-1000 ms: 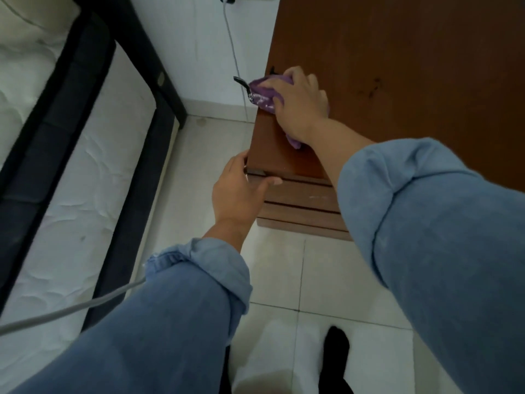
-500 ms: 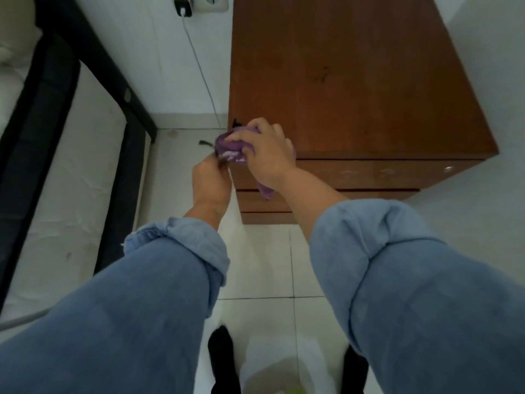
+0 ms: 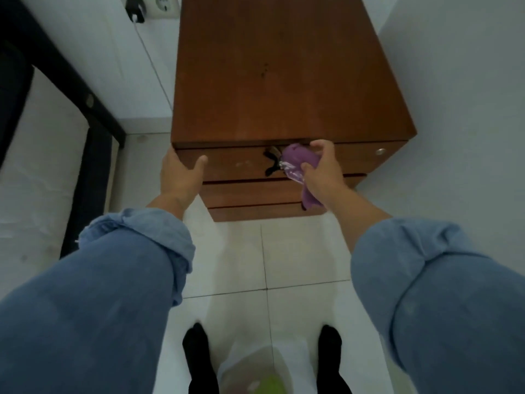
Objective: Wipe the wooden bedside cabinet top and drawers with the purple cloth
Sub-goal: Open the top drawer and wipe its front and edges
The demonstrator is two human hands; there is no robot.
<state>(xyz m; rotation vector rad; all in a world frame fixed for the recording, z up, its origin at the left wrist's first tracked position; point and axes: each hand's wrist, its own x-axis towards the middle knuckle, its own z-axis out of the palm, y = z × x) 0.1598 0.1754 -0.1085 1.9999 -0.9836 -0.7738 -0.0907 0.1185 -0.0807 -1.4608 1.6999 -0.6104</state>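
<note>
You're on the drawers now, by my read. Your right hand (image 3: 321,166) has the purple cloth (image 3: 298,163) bunched in curled fingers + thumb, pressed vs the top drawer front (image 3: 235,164), just under the cabinet top's front edge. Your left hand (image 3: 180,174) holds nothing: fingers relaxed round the cabinet's front-left corner, thumb lying on the drawer face, prob. bracing.

Progress, judged not seen: the cabinet top (image 3: 284,81) looks bare w/ one small dark mark far fwd of both hands; can't tell from this whether it's been wiped. The top drawer is in hand, about mid-width. Pale smudges sit on the drawer face btw your two hands, so that stretch likely still needs a pass. The right end by the round knob (image 3: 380,151), beyond your right hand, and the lower drawers (image 3: 250,193) below both hands look untouched. Roughly midway at best.

Cloth orientation: long axis runs approx. vertical down the drawer fronts. Bunched end up at your fingertips, loose tail hanging past your wrist over the lower drawers. A dark strip thing sticks out of the cloth toward your left hand; can't tell what it is.
</note>
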